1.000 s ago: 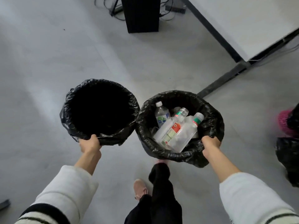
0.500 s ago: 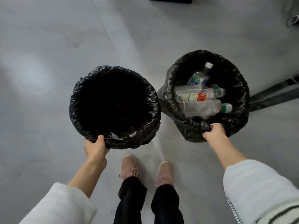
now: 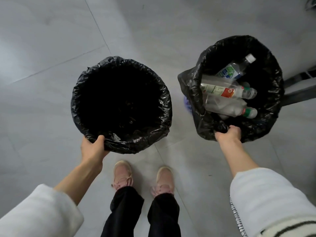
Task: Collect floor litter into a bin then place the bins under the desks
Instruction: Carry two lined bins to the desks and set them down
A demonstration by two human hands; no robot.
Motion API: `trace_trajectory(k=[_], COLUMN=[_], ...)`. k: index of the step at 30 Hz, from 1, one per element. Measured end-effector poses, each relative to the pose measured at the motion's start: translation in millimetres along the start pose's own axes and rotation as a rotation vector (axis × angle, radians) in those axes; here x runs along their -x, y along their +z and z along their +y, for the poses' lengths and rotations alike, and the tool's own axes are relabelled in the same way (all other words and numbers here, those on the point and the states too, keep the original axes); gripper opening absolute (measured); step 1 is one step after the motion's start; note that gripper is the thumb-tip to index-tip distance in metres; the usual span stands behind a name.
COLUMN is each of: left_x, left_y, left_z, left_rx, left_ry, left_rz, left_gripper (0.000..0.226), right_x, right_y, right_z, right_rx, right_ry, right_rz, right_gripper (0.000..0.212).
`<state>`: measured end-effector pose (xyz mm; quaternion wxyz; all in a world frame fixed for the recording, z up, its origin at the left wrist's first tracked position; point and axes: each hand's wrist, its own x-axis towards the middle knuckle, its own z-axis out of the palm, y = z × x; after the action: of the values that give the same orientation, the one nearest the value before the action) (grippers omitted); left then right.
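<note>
With the left hand gripping the near rim of the empty bin and the right hand clutching the bottle-filled bin beside it, keep both level while lowering them under the worktop.

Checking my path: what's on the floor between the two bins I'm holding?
In the head view, only bare grey floor tile lies between the left bin and the right bin.
</note>
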<state>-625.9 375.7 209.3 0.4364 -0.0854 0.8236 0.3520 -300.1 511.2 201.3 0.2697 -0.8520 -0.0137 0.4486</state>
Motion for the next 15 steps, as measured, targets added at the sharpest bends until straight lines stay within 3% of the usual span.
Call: trace_trajectory(k=[5, 7, 9, 11, 14, 15], left_x=[18.7, 33.2, 48.9, 64.4, 83.7, 91.2], left_y=[-8.6, -18.3, -37.4, -57.2, -94.6, -108.9], left_z=[10.1, 19.3, 34.6, 53.6, 90.8, 104.2], left_rx=[-0.007, -0.008, 0.001, 0.001, -0.022, -0.034], left_ry=[-0.017, -0.037, -0.059, -0.079, -0.077, -0.074], left_rz=[-0.013, -0.025, -0.032, -0.068, -0.118, -0.133], left_gripper=[0.038, 0.039, 0.039, 0.04, 0.036, 0.034], right_x=[32.7, 56.6, 99.1, 145.4, 216.5, 239.0], right_y=[2.6, 1.6, 7.1, 15.0, 30.6, 34.4], right_z=[-4.0, 2.0, 2.5, -0.5, -16.6, -23.9], right_rx=[-0.466, -0.466, -0.328, -0.078, 0.348, 0.466], right_ry=[0.2, 0.28, 0.337, 0.301, 0.052, -0.039], right_rz=[-0.157, -0.218, -0.254, -0.362, -0.526, -0.568], right_gripper=[0.059, 0.071, 0.074, 0.063, 0.034, 0.035])
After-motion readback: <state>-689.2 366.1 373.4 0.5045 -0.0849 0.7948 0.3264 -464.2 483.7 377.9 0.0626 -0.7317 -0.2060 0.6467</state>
